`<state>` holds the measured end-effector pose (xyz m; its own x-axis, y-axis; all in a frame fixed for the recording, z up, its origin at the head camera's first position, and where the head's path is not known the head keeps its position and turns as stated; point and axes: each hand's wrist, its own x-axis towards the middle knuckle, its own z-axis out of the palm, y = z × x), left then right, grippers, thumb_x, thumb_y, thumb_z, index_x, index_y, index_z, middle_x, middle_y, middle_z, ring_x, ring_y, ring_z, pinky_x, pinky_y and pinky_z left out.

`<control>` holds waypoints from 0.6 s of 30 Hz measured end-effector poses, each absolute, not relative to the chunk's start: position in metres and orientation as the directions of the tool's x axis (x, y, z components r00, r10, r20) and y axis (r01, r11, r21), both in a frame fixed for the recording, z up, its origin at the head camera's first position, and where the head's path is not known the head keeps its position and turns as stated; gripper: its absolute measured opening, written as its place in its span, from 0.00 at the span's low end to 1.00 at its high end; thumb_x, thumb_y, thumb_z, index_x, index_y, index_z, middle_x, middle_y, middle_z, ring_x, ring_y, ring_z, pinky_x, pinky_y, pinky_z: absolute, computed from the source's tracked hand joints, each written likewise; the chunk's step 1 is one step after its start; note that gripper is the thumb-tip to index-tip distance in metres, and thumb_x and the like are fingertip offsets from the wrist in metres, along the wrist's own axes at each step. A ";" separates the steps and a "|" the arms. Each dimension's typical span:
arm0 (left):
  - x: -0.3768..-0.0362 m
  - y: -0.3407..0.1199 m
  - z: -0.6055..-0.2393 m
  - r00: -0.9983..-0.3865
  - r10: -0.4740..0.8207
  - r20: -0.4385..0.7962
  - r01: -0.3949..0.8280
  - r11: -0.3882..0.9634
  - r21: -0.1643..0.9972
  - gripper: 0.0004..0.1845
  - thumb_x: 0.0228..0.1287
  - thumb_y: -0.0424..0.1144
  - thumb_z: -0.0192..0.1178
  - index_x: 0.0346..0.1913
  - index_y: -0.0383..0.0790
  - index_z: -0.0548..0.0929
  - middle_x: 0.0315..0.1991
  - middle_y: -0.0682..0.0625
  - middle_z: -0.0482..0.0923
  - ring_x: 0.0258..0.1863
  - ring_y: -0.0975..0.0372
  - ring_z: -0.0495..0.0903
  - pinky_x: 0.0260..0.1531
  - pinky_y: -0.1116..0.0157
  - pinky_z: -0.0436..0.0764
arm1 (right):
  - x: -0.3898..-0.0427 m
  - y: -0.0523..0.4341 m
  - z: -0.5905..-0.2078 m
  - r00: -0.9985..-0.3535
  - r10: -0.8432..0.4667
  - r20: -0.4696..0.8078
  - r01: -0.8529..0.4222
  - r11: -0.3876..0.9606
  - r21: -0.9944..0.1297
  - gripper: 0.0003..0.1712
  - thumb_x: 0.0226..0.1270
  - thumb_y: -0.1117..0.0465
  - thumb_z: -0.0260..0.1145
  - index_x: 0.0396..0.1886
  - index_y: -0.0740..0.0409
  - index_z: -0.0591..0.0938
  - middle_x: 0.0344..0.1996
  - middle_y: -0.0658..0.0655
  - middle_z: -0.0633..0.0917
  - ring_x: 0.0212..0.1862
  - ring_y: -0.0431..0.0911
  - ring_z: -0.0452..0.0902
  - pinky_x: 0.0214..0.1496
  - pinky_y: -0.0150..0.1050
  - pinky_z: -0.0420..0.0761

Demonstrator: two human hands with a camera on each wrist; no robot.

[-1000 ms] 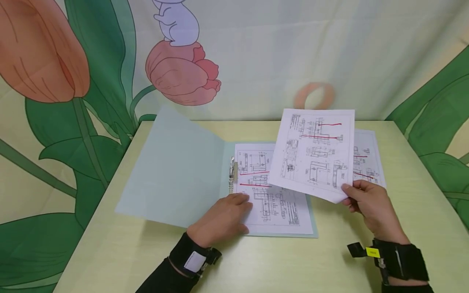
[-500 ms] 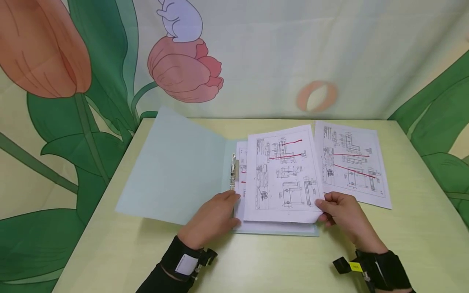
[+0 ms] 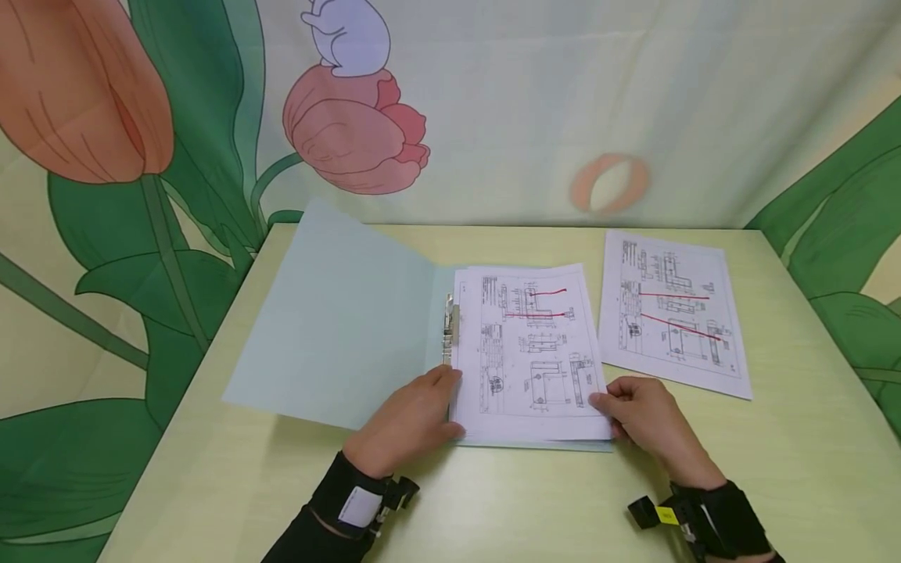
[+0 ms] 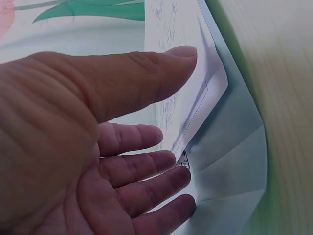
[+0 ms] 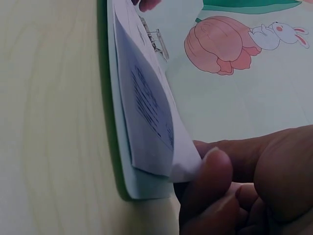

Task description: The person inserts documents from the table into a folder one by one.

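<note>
In the head view a light-blue folder [image 3: 345, 328] lies spread wide, its cover raised to the left and a metal clip [image 3: 448, 328] along the spine. Papers lie on its right side. My right hand [image 3: 651, 418] pinches the lower right corner of the top sheet [image 3: 542, 352], a technical drawing with two red lines. From the right wrist, that sheet's corner [image 5: 185, 164] bends up between thumb and finger, apart from the page below. My left hand [image 3: 404, 422] is at the sheets' lower left edge; the left wrist view shows its fingers extended, thumb over the paper.
A separate drawing sheet [image 3: 676, 313] with red lines lies on the table to the right of the folder. The pale wooden table [image 3: 528, 508] ends at a curtain [image 3: 507, 117] printed with tulips and a white animal.
My right hand has brought the sheet left and down from above the separate paper, laying it over the folder's pages. My left hand has shifted slightly left, off the page.
</note>
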<state>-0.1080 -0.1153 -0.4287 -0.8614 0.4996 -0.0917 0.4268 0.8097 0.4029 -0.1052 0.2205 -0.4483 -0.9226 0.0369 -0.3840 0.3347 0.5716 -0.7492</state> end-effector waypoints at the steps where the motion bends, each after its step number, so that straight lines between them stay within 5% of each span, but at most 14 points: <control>1: -0.108 -0.115 -0.428 -0.862 0.498 -0.092 0.425 0.810 0.404 0.36 0.62 0.39 0.76 0.69 0.29 0.74 0.67 0.40 0.77 0.52 0.56 0.80 0.57 0.58 0.83 | -0.105 0.219 -0.449 -0.923 0.034 -0.383 0.332 0.572 -0.750 0.14 0.74 0.56 0.70 0.41 0.66 0.84 0.19 0.53 0.79 0.23 0.45 0.73 0.22 0.36 0.70; 9: -0.107 -0.114 -0.427 -0.862 0.495 -0.106 0.418 0.815 0.402 0.35 0.63 0.39 0.75 0.69 0.30 0.73 0.67 0.40 0.76 0.49 0.57 0.80 0.53 0.59 0.84 | -0.105 0.211 -0.449 -0.921 0.035 -0.389 0.334 0.587 -0.738 0.13 0.74 0.56 0.70 0.38 0.64 0.84 0.19 0.53 0.79 0.23 0.46 0.72 0.22 0.36 0.69; 18: -0.110 -0.118 -0.420 -0.910 0.410 0.058 0.403 0.845 0.353 0.23 0.70 0.20 0.57 0.67 0.27 0.79 0.64 0.36 0.82 0.66 0.47 0.81 0.66 0.52 0.81 | -0.106 0.207 -0.448 -0.916 0.037 -0.399 0.339 0.602 -0.723 0.15 0.74 0.54 0.69 0.39 0.64 0.84 0.20 0.53 0.79 0.25 0.46 0.71 0.23 0.35 0.65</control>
<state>-0.1103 -0.1181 -0.4197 -0.9104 0.4097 0.0580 0.4026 0.8447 0.3526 -0.1060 0.2069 -0.4478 -0.9164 0.0366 -0.3985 0.3386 0.6018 -0.7233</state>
